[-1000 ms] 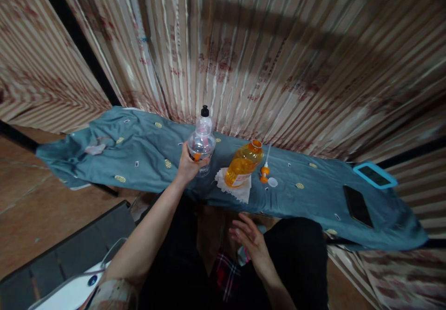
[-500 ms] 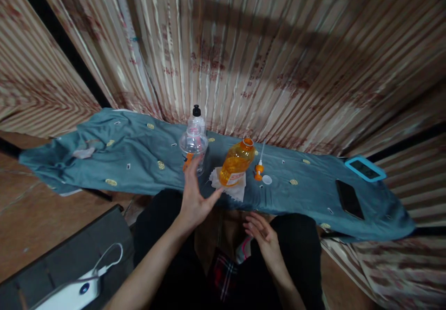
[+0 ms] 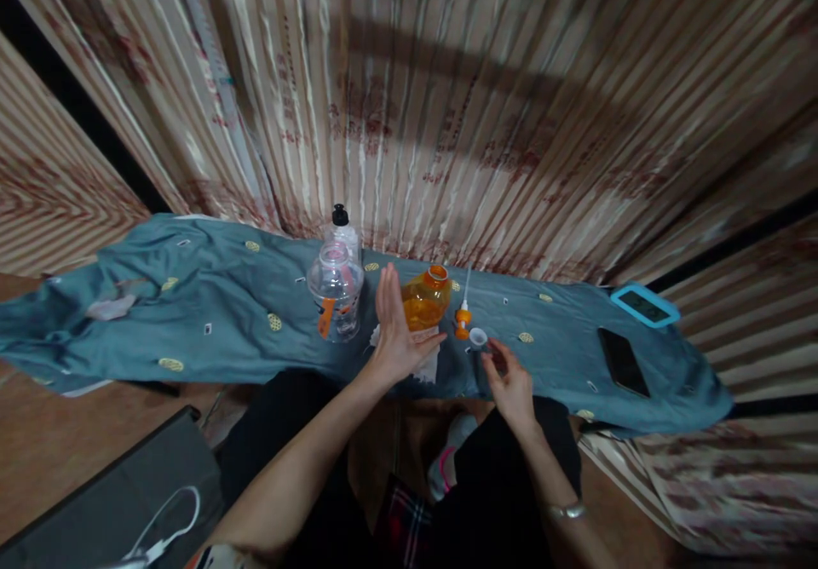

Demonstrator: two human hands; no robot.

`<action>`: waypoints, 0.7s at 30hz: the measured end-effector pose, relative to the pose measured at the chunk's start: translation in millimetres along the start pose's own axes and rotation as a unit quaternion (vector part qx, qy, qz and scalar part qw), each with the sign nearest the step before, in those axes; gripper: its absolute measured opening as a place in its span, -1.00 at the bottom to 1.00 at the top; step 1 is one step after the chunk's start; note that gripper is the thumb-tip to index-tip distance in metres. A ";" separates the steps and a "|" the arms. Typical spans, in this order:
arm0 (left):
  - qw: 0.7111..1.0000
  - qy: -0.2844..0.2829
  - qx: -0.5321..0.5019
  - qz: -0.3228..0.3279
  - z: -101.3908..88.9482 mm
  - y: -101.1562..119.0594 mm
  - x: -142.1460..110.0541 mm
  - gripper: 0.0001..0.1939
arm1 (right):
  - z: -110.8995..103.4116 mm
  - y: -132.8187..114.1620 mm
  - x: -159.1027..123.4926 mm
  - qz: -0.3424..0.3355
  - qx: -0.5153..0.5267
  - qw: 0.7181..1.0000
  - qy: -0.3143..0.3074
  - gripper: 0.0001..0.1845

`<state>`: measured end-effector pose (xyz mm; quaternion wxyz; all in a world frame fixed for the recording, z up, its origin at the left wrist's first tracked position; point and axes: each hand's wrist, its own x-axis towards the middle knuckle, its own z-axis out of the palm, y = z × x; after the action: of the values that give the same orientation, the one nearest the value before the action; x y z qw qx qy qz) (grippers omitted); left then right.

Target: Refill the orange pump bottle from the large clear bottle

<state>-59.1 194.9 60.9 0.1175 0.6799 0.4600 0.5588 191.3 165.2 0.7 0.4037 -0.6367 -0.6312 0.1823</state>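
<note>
My left hand (image 3: 397, 337) is at the amber bottle (image 3: 423, 301), its fingers straight along the left side and its thumb across the front, gripping it. The bottle is uncapped, holds orange liquid, and stands on a white cloth (image 3: 426, 370), partly hidden by the hand. My right hand (image 3: 508, 379) has thumb and forefinger at the right edge of a small white cap (image 3: 477, 338), which looks slightly tilted. Beside the cap lies an orange pump top (image 3: 463, 320) with a pale tube. Left of the bottle is a clear plastic bottle (image 3: 336, 284) with an orange patch.
A clear bottle with a black cap (image 3: 341, 215) stands behind the clear one. A phone (image 3: 623, 362) and a blue-framed device (image 3: 644, 306) lie at the right of the cloth-covered table (image 3: 236, 330). Crumpled tissue (image 3: 111, 307) lies far left. A striped curtain (image 3: 409, 109) hangs behind.
My left hand has moved right from near the clear bottle onto the amber bottle. My right hand has risen from below the table edge to the white cap. The view has shifted slightly.
</note>
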 end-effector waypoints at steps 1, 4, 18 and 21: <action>1.000 -0.004 0.000 -0.005 0.6 -4.4 -3.1 0.37 | -0.4 0.6 12.5 -0.036 -0.033 0.999 -0.006 -0.39; 0.999 -0.020 -0.013 -0.029 0.9 -16.0 -10.2 0.39 | -0.4 5.0 48.2 -0.140 -0.127 0.980 -0.053 -0.38; 0.963 -0.074 -0.169 -0.196 3.2 -21.1 -5.6 0.25 | 14.4 -22.6 123.2 -0.332 -0.439 0.765 -0.334 -0.46; 0.958 -0.086 -0.169 -0.217 5.0 -19.7 -3.8 0.16 | 14.8 -28.2 122.8 -0.334 -0.456 0.751 -0.342 -0.51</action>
<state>-64.3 204.5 43.4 0.3882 0.5794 0.4833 0.5292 178.7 282.7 46.7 -0.1417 -0.3892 -0.9076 -0.0680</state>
